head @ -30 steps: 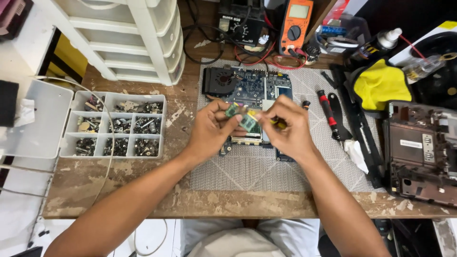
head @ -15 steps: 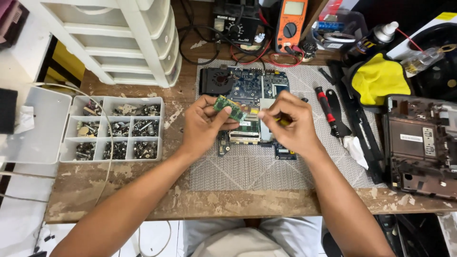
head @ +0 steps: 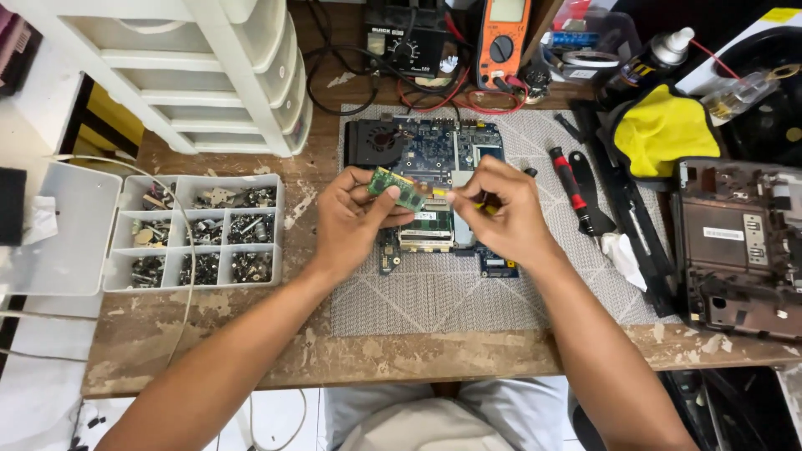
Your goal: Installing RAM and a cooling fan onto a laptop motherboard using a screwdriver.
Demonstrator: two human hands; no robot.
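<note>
The left hand (head: 355,219) pinches the small green circuit card (head: 398,189) (long axis tilted down-right) toward the right hand (head: 501,213), whose fingers close on something too small to identify, above the laptop motherboard (head: 434,150).

1. This is a small electronics repair workshop, set up on a worn wooden workbench (head: 209,351).
2. Beyond the hands stand an orange multimeter (head: 505,38) and a black soldering station (head: 408,42).
3. Left of them sits a compartment tray of screws (head: 200,234).
4. A bare laptop motherboard (head: 434,154) lies under them on a grey mat (head: 434,292); an opened laptop chassis (head: 739,242) lies to the right.
</note>
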